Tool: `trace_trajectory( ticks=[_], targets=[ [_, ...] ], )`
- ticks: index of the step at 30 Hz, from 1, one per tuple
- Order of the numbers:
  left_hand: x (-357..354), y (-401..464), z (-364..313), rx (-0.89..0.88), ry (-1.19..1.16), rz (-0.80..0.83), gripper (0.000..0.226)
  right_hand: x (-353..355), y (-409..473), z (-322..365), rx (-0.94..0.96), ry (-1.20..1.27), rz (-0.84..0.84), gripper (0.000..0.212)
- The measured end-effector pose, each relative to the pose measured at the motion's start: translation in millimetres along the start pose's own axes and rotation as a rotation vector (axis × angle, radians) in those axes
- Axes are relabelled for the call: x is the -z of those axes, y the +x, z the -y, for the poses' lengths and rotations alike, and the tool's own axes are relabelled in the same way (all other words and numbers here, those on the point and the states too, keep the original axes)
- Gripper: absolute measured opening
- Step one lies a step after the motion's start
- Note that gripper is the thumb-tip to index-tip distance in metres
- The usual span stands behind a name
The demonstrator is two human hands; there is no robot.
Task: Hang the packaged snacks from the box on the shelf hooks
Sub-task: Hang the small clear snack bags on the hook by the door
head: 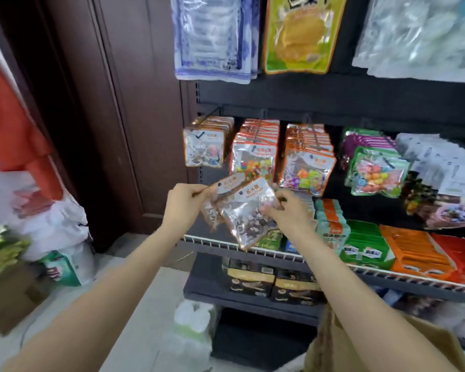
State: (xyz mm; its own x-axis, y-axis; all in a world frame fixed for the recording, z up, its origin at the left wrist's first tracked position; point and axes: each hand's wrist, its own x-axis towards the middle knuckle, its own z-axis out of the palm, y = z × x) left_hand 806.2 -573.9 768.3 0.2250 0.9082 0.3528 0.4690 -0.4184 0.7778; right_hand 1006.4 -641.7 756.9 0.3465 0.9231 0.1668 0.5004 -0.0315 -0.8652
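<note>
Far left: a red cloth hangs over white bags, with a brown door beside them. Left hand raised in front of the shelf, fingers curled, pinching the top edge of a rear snack packet. Just beside it, a front snack packet, clear with dark and pale pieces inside, hangs tilted between both hands, overlapping the rear one. Right hand grips the front packet's right side, fingers closed on it. Both packets are held in the air below the hook row, not on any hook. Behind them, the shelf hooks carry hanging packets in rows, orange-trimmed, then green and purple ones further right. Below, a shelf with a white wire rail holds orange and green sachets. Bottom right: the cardboard box, its flap near the right forearm.
</note>
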Motion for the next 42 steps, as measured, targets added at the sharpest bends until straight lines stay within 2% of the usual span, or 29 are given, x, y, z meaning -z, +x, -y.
trace_trajectory(
  ticks=[3,5,8,13,18,27,33,39,42],
  targets=[
    [40,33,25,0.035,0.164,-0.081,0.028,-40,23,25,0.071,0.155,-0.006,0.049],
    [62,51,35,0.053,0.244,-0.150,0.031,-61,36,42,0.152,0.153,-0.014,0.061],
    [84,74,42,0.028,0.371,-0.219,0.031,-83,55,59,0.204,0.066,-0.052,0.053],
    [101,107,49,-0.041,0.468,-0.234,0.025,-108,95,78,0.200,-0.009,-0.094,0.048],
    [109,125,54,-0.060,0.465,-0.232,0.023,-126,125,86,0.209,-0.020,-0.092,0.049],
    [112,147,66,-0.076,0.449,-0.218,0.024,-143,128,73,0.217,-0.161,-0.243,0.050],
    [111,148,68,-0.113,0.438,-0.176,0.023,-150,159,70,0.164,-0.327,-0.273,0.051],
    [107,148,66,-0.146,0.425,-0.083,0.022,-161,180,70,0.094,-0.563,-0.259,0.060],
    [103,148,67,-0.158,0.377,0.027,0.023,-157,174,71,0.087,-0.456,-0.247,0.058]
  ],
)
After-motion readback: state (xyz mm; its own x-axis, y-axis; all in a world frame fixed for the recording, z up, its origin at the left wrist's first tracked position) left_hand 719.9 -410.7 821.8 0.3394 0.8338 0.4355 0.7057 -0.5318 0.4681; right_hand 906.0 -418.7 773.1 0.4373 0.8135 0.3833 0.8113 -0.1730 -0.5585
